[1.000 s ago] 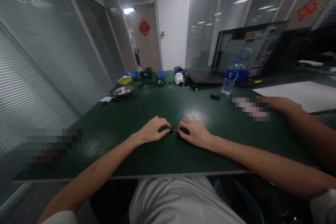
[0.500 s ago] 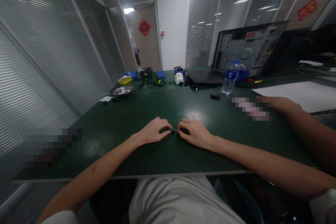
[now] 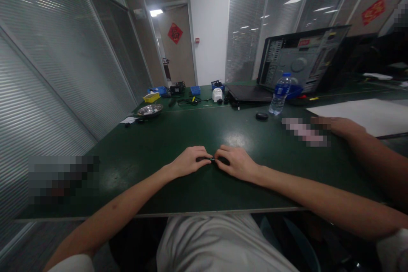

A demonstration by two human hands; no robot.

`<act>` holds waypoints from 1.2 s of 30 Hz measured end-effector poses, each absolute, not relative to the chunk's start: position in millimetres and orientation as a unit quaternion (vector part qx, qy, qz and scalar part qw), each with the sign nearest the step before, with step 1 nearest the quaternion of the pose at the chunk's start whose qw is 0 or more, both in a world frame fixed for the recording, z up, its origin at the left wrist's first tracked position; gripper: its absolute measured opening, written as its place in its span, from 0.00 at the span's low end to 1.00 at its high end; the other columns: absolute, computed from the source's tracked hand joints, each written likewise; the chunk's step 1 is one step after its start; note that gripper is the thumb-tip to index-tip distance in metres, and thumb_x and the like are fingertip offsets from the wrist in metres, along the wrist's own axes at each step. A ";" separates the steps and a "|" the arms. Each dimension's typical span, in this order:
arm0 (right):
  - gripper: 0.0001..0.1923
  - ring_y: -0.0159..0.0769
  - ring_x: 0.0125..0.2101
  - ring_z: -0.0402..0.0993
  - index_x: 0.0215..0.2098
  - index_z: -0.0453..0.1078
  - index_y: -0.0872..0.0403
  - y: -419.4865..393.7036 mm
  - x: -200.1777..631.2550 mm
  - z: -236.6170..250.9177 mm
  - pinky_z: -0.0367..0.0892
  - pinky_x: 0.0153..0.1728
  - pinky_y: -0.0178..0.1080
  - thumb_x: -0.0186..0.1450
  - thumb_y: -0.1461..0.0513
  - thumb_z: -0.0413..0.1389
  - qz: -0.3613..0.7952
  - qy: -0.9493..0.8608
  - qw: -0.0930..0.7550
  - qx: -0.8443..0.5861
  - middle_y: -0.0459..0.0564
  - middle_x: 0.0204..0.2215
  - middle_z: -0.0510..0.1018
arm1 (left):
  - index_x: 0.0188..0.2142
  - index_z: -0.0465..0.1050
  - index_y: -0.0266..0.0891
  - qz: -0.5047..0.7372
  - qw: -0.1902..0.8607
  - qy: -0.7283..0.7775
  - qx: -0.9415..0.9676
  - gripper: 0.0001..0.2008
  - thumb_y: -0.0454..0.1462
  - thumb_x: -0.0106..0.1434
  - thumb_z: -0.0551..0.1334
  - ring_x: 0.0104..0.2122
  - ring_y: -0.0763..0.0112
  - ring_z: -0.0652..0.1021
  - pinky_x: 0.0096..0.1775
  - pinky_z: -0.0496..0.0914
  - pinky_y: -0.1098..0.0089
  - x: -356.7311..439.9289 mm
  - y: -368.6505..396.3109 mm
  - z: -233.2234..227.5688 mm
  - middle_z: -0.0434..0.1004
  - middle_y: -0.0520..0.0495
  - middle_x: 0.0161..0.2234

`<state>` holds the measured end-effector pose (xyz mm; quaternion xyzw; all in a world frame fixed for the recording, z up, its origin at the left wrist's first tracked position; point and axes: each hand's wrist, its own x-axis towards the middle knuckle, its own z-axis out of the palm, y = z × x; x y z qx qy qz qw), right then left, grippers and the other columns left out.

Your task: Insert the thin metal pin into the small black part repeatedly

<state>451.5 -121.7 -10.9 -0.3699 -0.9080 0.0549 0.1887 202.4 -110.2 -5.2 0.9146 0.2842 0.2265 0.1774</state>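
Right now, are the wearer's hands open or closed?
Left hand: closed, pinching a small dark part.
Right hand: closed beside it; what it grips is hidden.

Two red posters — one metal bowl — one bottle

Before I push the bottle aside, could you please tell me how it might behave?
The bottle stands tall and narrow, so a high push would probably tip it. Its clear, thin-looking wall suggests it may dent if gripped hard.

Near the front edge of the green table, the left hand and right hand pinch a small part; a yellow tray sits near the far left corner.
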 end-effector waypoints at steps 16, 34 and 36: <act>0.06 0.35 0.35 0.72 0.44 0.69 0.52 -120.8 450.9 -17.2 0.61 0.36 0.37 0.73 0.60 0.52 0.080 -0.905 0.224 -0.352 0.48 0.38 0.75 | 0.43 0.85 0.41 0.312 0.286 0.330 0.844 0.10 0.41 0.66 0.67 0.39 0.65 0.81 0.44 0.71 0.69 209.8 -112.0 -12.0 0.83 0.45 0.40; 0.06 0.34 0.34 0.71 0.44 0.70 0.52 -121.2 450.6 -12.5 0.58 0.34 0.36 0.72 0.59 0.54 0.083 -0.905 0.200 -0.366 0.47 0.38 0.75 | 0.41 0.84 0.39 0.294 0.314 0.336 0.838 0.10 0.41 0.68 0.65 0.39 0.66 0.80 0.45 0.71 0.68 198.1 -99.6 -7.6 0.83 0.45 0.40; 0.06 0.34 0.34 0.71 0.44 0.70 0.52 -121.4 450.6 -12.2 0.58 0.35 0.36 0.72 0.59 0.54 0.084 -0.904 0.200 -0.369 0.47 0.39 0.75 | 0.41 0.84 0.38 0.293 0.313 0.343 0.836 0.11 0.41 0.68 0.65 0.39 0.66 0.80 0.44 0.71 0.68 196.1 -97.5 -8.8 0.83 0.44 0.39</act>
